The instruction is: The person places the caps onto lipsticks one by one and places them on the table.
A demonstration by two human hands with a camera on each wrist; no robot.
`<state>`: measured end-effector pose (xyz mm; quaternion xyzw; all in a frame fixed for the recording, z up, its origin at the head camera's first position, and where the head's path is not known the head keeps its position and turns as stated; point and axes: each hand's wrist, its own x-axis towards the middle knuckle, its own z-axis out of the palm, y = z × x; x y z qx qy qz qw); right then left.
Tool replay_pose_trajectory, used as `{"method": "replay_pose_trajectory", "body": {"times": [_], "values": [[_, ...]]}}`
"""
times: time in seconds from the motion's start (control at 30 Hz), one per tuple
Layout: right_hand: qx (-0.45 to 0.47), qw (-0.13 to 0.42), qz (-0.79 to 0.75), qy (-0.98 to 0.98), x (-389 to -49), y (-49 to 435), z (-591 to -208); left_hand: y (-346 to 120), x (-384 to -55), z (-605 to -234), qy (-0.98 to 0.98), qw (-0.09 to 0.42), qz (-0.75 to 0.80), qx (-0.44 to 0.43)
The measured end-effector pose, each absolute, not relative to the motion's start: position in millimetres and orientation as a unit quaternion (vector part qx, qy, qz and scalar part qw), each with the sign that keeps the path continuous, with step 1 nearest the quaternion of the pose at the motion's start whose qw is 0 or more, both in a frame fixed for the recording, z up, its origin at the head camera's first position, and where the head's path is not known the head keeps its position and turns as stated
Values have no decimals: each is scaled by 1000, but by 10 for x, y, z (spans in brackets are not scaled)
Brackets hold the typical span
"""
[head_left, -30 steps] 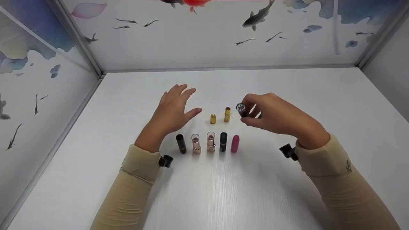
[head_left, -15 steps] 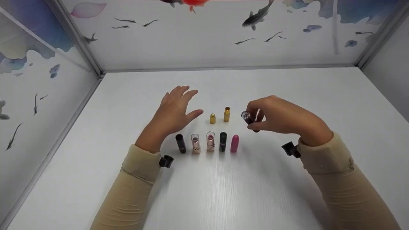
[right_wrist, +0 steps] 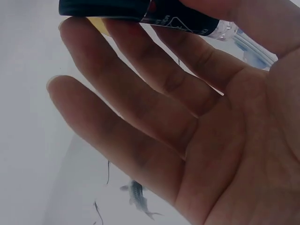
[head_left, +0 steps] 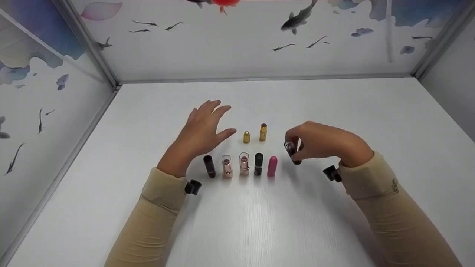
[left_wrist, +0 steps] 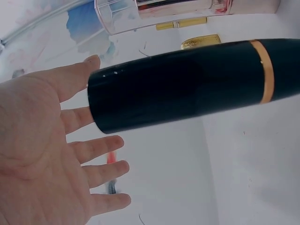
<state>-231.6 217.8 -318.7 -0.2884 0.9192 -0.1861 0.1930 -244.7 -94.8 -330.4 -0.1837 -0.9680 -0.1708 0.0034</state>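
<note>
My right hand (head_left: 321,141) pinches a dark lipstick tube (head_left: 290,149) between thumb and fingers, low over the table, right of a row of lipsticks. The tube tilts, its clear, glittery end up; white print shows on its dark side (right_wrist: 185,19) in the right wrist view. My left hand (head_left: 200,128) holds nothing, its fingers spread above the table behind the row's left end. Nearest to its wrist stands a black tube (head_left: 209,167), which looms with a gold band (left_wrist: 266,70) in the left wrist view. Right of the left thumb are a small gold cap (head_left: 246,137) and an uncapped gold lipstick (head_left: 263,132).
The row continues with two clear-capped rose-gold lipsticks (head_left: 227,167), another black tube (head_left: 258,164) and a pink tube (head_left: 272,166), all upright on the white table (head_left: 237,230). Panels printed with fish (head_left: 298,17) wall in the table's back and sides.
My right hand has brought the dark lipstick tube down toward the near side, from beside the gold lipstick to right of the pink tube. The left hand has barely moved.
</note>
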Motion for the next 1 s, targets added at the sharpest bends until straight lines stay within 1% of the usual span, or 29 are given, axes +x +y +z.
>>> {"method": "replay_pose_trajectory", "body": {"times": [0.2,0.47,0.63,0.87,1.0], "values": [[-280,201,-177,922,-2351,2165,-3250,-926,-2441,-3296,-969,-7,-168,-182],[-263,222,-186,920,-2391,2113,-3301,-992,-2451,-3295,-967,6,-180,-182],[-266,227,-190,917,-2407,2115,-3325,-969,-2450,-3303,-968,-2,-177,-179],[-293,219,-190,911,-2395,2090,-3361,-972,-2453,-3303,-968,-2,-178,-176],[-296,223,-179,912,-2364,2065,-3376,-977,-2451,-3299,-967,0,-176,-185]]}}
